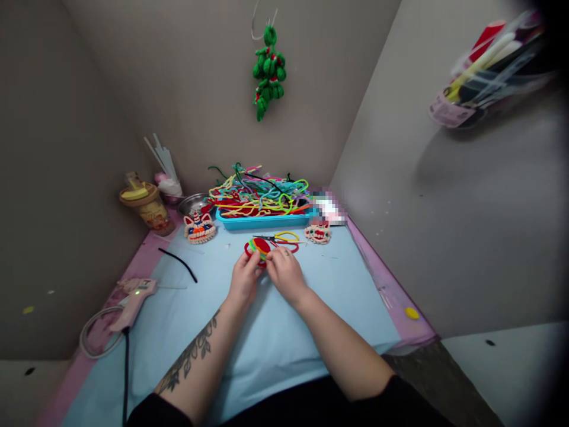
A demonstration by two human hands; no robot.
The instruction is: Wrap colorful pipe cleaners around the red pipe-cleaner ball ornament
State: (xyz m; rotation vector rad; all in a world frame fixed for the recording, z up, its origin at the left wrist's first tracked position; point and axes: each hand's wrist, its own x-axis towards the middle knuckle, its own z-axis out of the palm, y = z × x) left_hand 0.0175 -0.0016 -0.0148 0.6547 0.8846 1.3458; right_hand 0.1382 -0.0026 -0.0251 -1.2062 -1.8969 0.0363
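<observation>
Both hands hold a small round fuzzy craft piece [262, 245] in red, orange and green stripes, above the middle of the cloth. My left hand [244, 277] grips its left side with closed fingers and thumb. At its right edge, my right hand [287, 274] is closed with thumb and fingertips pinched; whether a separate strand lies between them is hidden. Just beyond the right hand lie scissors [287, 237] with dark blades and yellow and red handles. Two lion-like craft faces, one on the left [200, 229] and one on the right [318, 232], rest farther back.
A blue tray [262, 222] heaped with colourful fuzzy stems stands at the back. To the left are a metal bowl [194, 204], a paper cup [153, 210], a black stem [178, 264] and a pink glue gun [136, 302] with its cord. Walls enclose the table; a green ornament [269, 71] hangs behind.
</observation>
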